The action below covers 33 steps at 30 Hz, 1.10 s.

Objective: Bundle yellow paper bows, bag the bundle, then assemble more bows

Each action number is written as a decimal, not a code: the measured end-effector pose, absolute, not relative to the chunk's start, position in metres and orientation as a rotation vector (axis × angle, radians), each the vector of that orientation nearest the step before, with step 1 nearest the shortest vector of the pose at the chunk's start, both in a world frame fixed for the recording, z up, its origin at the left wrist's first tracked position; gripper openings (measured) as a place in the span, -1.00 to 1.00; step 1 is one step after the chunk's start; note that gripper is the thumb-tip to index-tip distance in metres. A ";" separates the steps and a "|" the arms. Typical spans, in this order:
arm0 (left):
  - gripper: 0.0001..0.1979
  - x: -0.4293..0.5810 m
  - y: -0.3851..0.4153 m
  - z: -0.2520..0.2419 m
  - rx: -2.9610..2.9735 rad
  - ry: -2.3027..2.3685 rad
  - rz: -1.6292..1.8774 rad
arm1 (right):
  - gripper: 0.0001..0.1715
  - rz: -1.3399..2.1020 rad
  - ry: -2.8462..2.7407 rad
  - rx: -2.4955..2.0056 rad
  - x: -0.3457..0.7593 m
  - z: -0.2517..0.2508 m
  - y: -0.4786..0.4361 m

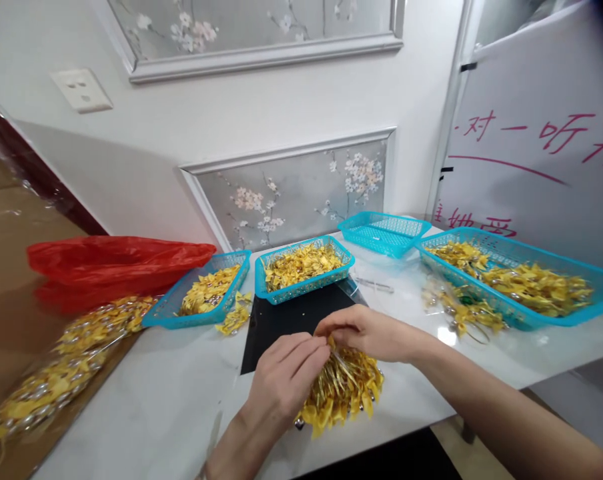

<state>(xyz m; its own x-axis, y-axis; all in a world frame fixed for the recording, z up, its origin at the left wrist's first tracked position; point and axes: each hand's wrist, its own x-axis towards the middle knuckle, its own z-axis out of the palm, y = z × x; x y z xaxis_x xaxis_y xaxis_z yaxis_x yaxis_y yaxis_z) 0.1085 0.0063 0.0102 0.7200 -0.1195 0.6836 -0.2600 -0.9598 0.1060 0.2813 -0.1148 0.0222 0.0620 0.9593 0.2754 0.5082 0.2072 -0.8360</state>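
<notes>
A thick bundle of gold ribbon pieces (344, 387) with silvery beads fans down over the near part of the table. My left hand (286, 373) is closed at its gathered top, fingers bent inward and pinching the ends. From the other side my right hand (364, 331) grips the same gathered ends, its fingertips close to the left hand's. The exact point of the pinch is hidden behind the fingers. Under and beyond the hands lies a black mat (291, 325) on the white table (146, 400).
Blue baskets of gold pieces stand at the left (239, 287), centre (281, 292) and right (521, 319). Another blue basket (381, 233) sits at the back. A red plastic bag (116, 263) and a bagged row of gold pieces (66, 360) lie left. Loose gold pieces (464, 307) rest by the right basket.
</notes>
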 end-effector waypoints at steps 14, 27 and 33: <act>-0.79 0.104 0.000 0.015 2.607 -0.158 1.095 | -0.71 0.088 -1.714 -1.700 0.274 0.020 -0.130; -0.87 0.081 -0.008 0.018 2.293 0.328 0.681 | -0.75 0.392 -1.165 -1.454 0.262 0.000 -0.156; -0.88 0.109 -0.018 0.024 1.963 0.421 0.603 | -0.72 0.885 -0.846 -1.121 0.242 0.006 -0.128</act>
